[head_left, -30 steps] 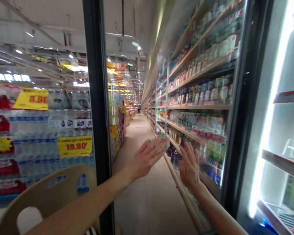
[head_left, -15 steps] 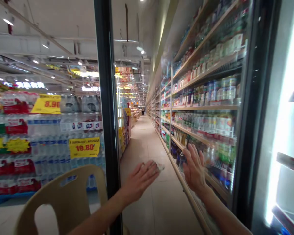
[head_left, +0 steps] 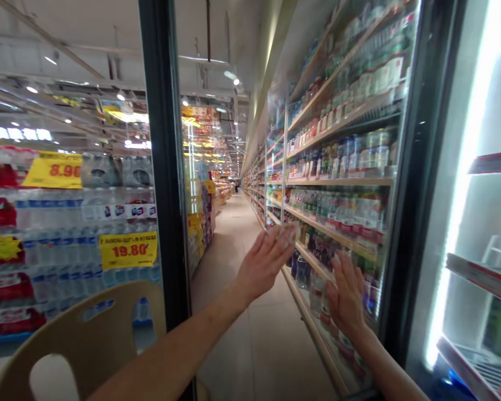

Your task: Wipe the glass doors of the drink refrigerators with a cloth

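My left hand [head_left: 265, 264] lies flat with its fingers stretched against a glass door pane. A small, pale, crumpled cloth [head_left: 293, 229] shows at its fingertips, mostly covered by the hand and blurred. To the right, my right hand [head_left: 345, 292] is held up open, its palm toward the glass and nothing seen in it; whether it touches the pane I cannot tell. The door's black frame [head_left: 162, 167] runs upright left of both hands, with another dark upright [head_left: 420, 167] on the right.
A beige chair [head_left: 87, 323] stands at lower left. Behind it are stacked bottle packs [head_left: 62, 245] with yellow price signs [head_left: 128, 249]. Through the glass appear an aisle floor [head_left: 229, 234] and shelves of drinks [head_left: 342, 150]. A lit cooler shelf [head_left: 484, 275] sits at far right.
My left hand has moved up and to the right across the glass with the cloth. My right hand has shifted slightly right and down. The view has turned a little to the right.
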Motion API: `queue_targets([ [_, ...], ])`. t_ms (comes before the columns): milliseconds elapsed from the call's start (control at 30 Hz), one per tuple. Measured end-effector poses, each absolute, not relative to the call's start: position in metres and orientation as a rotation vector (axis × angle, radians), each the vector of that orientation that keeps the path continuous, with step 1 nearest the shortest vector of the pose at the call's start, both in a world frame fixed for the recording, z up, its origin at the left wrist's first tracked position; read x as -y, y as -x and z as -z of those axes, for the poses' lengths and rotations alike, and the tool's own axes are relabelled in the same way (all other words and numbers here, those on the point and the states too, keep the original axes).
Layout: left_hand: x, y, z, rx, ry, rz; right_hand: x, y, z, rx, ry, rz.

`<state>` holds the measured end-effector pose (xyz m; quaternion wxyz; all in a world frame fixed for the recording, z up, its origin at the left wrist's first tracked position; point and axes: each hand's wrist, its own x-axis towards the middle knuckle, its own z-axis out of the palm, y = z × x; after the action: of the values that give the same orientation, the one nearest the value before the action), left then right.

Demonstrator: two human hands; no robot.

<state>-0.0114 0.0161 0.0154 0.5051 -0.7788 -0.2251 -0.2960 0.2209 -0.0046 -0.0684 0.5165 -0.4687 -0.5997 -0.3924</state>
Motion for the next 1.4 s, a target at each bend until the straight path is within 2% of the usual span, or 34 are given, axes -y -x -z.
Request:
queue_targets([
  [133,-0.017,-0.002,-0.007,0.223,1.989,0.467,0.006,-0.230,0.075,1.492,1.127,0.960],
  [300,-0.023,-0.021,-0.032,0.502,1.908,0.721,0.007,-0.238,0.077,1.407,1.172,0.934],
  [500,-0.024,-0.036,-0.021,0.179,2.015,0.474,0.009,-0.246,0.080,1.445,1.199,0.951],
  [667,-0.027,-0.052,-0.043,0.476,1.922,0.702,0.008,-0.249,0.079,1.410,1.195,0.936],
  [800,-0.028,-0.060,-0.037,0.374,1.909,0.669,0.010,-0.235,0.066,1.472,1.061,0.879],
  [933,-0.027,-0.052,-0.031,0.539,1.914,0.759,0.002,-0.195,0.039,1.507,0.854,0.728],
  [1100,-0.020,-0.003,-0.036,0.622,1.987,0.764,-0.021,-0.149,0.016,1.431,1.091,0.775],
  [1267,-0.012,0.036,-0.021,0.769,1.876,0.945,-0.040,-0.220,0.021,1.508,1.006,0.993],
  [1400,-0.012,0.032,-0.011,0.808,1.846,1.005,-0.047,-0.268,0.022,0.939,1.104,0.837],
])
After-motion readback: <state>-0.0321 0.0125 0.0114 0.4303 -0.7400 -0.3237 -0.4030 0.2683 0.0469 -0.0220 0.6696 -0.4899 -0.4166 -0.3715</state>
